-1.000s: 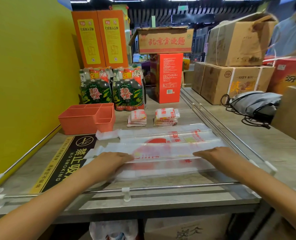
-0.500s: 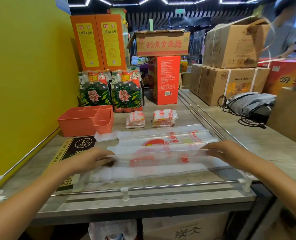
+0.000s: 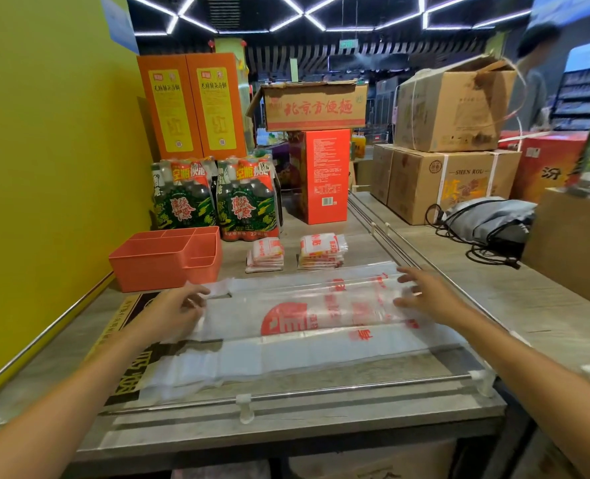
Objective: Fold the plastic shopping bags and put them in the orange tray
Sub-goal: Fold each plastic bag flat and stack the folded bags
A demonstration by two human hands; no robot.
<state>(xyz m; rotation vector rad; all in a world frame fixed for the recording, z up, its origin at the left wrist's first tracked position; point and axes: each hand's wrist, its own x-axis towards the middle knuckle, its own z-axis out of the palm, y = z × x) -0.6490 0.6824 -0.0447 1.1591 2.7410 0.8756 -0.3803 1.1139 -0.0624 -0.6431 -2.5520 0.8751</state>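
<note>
Two hands flat on plastic bag [image 3: 297, 326] beside orange tray [image 3: 164, 259].

Clear plastic bag [image 3: 286, 326] with red print; orange tray [image 3: 155, 264].

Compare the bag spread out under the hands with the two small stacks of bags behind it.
The spread bag lies long and flat across the counter; the two stacks are folded into small, thick squares. The spread bag is under the left hand and right hand; the stacks lie untouched. It is a thin layer; they are piled. All are clear plastic with red print, and none is in the orange tray.
</note>
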